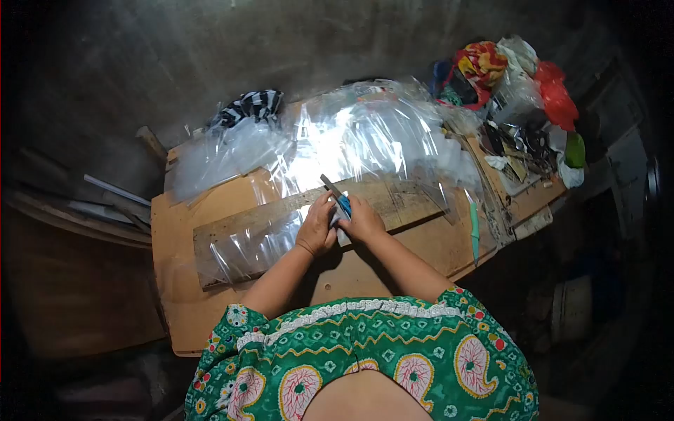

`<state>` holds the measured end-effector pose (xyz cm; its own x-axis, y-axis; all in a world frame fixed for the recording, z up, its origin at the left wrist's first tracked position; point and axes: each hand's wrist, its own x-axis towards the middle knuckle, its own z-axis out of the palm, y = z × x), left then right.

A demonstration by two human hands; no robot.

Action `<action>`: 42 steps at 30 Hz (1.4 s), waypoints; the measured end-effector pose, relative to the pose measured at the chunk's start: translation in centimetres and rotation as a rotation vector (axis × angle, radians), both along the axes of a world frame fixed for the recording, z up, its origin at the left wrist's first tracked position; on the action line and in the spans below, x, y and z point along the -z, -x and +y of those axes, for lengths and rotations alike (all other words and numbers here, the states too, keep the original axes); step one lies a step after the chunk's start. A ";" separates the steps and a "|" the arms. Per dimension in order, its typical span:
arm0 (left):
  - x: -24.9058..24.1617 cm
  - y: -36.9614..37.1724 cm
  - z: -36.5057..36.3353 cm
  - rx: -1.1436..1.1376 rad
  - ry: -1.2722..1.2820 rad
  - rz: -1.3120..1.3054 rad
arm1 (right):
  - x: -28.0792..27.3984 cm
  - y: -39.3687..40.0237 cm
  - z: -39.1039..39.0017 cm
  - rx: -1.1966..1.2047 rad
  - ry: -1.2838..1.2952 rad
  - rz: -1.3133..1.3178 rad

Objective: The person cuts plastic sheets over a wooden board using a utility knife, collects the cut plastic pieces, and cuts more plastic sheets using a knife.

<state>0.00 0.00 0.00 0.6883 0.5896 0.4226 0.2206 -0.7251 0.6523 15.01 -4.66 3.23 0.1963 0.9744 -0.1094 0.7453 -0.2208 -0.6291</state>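
My right hand [363, 220] is closed around a blue-handled tool [343, 202] with a flat, dull metal end pointing away from me. Its exact kind is not clear. Close beside it, my left hand [318, 224] has its fingers curled in at a piece of clear plastic film [341, 237] between the two hands. The fingertips are partly hidden. Beneath both hands lies a long wooden board [232, 242], with a strip of shiny clear plastic [270, 238] along its left part.
A heap of clear plastic sheets [351, 140] covers the back of the wooden table [184, 309]. A turquoise knife [474, 231] lies near the right edge. Several bags, including a red plastic bag [554, 91], and cluttered small tools fill the back right. A striped cloth [253, 107] sits behind.
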 end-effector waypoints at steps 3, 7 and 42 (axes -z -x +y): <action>-0.1 0.3 -0.4 -0.182 -0.065 -0.037 | -0.2 -1.6 1.6 -0.051 0.093 -0.049; -4.1 4.3 -4.2 -0.661 -0.103 0.608 | -0.9 -6.4 4.1 -0.118 -0.056 -0.221; -18.7 7.3 5.9 -0.103 1.190 -0.545 | -3.2 -4.6 -6.6 -0.675 -0.339 0.114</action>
